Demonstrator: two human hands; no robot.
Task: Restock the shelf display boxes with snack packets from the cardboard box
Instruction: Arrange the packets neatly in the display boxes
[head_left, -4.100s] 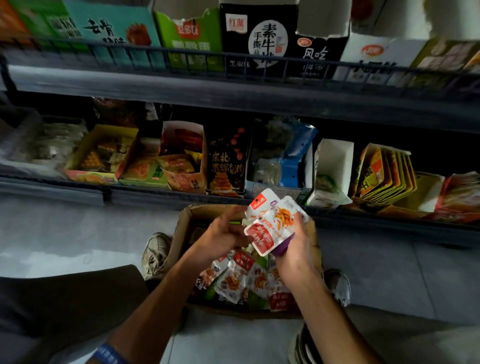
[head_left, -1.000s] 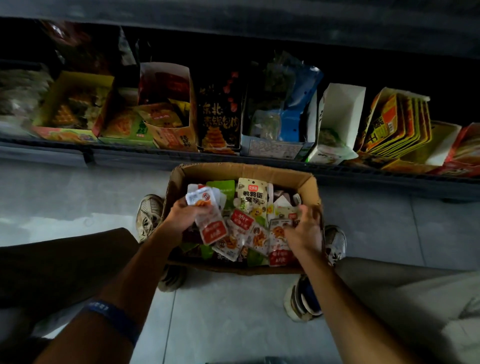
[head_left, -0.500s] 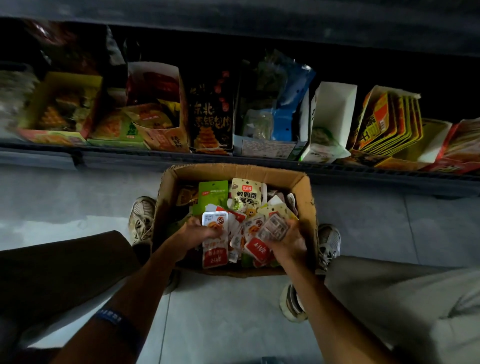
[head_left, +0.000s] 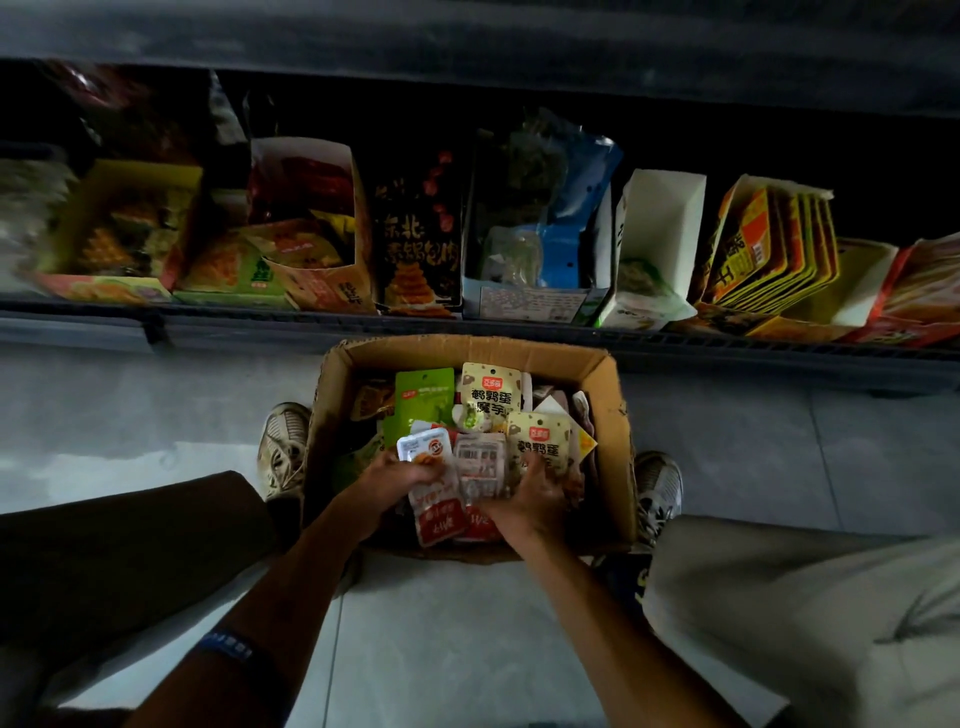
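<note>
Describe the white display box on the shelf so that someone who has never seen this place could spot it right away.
Start at the open cardboard box of packets on the floor and look up to the shelf behind it. Just right of the blue packets stands the white display box. Its inside walls are plain white and unprinted, unlike its colourful neighbours.

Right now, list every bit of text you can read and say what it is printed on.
"鹌鹑蛋 魔芋": cream packet upright in the cardboard box.
"鹌鹑蛋": second cream packet in front of it.
"东北": black display box on the shelf; the characters below are too blurred.
Red-and-white packet, green packet, other shelf boxes: unreadable.
</note>
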